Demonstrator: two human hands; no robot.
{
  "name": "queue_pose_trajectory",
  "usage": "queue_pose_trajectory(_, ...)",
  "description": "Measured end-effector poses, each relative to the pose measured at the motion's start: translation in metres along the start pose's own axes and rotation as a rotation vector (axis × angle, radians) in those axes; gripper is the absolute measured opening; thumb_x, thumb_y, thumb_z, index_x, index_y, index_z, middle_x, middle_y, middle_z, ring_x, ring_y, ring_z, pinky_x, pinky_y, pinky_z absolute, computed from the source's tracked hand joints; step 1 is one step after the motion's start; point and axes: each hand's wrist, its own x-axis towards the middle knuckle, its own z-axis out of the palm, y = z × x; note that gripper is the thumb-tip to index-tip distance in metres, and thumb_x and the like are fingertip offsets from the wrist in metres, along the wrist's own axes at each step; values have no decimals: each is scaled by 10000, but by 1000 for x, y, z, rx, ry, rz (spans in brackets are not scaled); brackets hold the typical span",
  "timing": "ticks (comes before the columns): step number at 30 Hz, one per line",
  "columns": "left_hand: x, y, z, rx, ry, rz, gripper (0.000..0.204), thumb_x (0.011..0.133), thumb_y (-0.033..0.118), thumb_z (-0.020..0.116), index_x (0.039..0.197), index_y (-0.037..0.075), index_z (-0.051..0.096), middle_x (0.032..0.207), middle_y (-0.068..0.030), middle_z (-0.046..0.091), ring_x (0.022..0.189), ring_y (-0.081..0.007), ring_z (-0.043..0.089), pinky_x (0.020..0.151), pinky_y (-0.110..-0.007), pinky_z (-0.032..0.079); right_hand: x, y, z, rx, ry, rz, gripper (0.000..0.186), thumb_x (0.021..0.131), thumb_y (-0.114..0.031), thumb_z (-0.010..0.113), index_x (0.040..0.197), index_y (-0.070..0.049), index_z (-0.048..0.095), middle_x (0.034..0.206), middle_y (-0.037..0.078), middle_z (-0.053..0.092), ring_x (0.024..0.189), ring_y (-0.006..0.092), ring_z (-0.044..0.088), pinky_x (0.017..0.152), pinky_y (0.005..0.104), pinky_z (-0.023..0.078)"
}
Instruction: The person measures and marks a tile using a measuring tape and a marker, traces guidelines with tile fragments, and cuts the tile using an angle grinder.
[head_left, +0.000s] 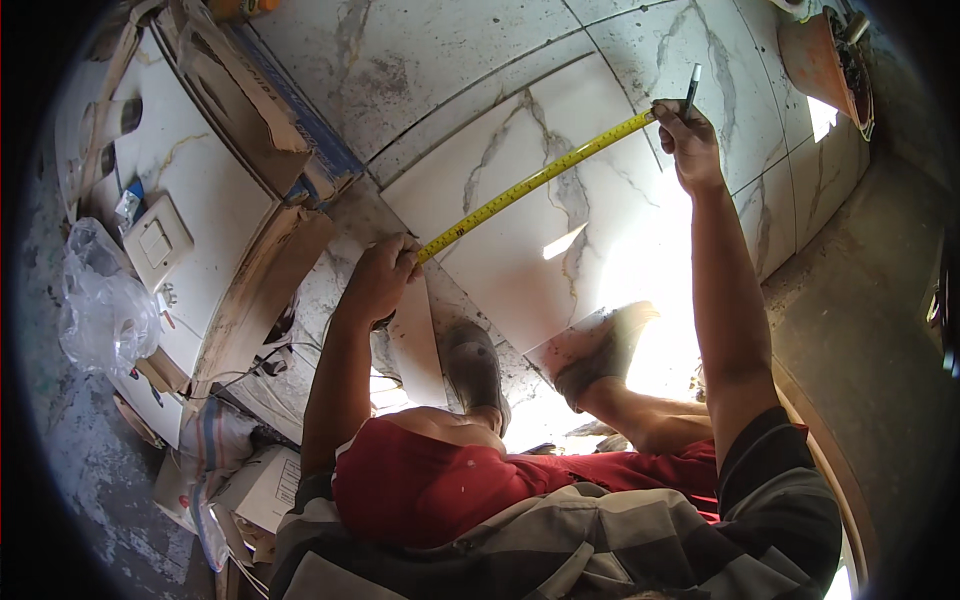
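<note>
A yellow tape measure (540, 180) stretches diagonally over a white marble-patterned tile (490, 290) lying on the floor between and ahead of my feet. My left hand (385, 275) is closed on the tape at its lower left; the tape's case is mostly hidden by the hand. My right hand (685, 135) grips the tape's upper right end, with a pen or marker (692, 85) held upright in the same fingers, white at the top and dark below.
Boxed tiles (280, 130), a tile stack (195, 160) with a wall switch (158, 243), and a plastic bag (105, 295) are at the left. Cartons (260, 490) and wires lie lower left. An orange bucket-like container (808, 55) stands upper right, beside greyer flooring (850, 290).
</note>
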Motion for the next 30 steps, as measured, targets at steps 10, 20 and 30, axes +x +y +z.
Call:
queue_pose_trajectory(10,-94,105,-103,-194,236,230,126,995,87,445,971,11,544,774,-46,575,716,-113,545,693,-273,465,-11,-27,-36,35,134,-107,440,966,-332,553,1174,55,574,1011,91,606,599,42,439,525,189,333)
queue_pose_trajectory(20,-50,141,-256,635,763,197,207,970,193,487,1043,23,578,872,-135,662,813,-230,628,765,-342,490,26,-17,114,-293,-104,125,435,896,-147,478,1315,-28,477,951,82,640,609,89,503,494,238,406)
queue_pose_trajectory(30,-1,174,-257,721,1014,-263,241,968,180,476,1160,73,575,1135,-190,643,1048,-306,640,873,-413,520,77,19,178,-792,-35,-179,401,894,-294,535,1216,-58,574,1012,209,681,989,348,652,861,415,489)
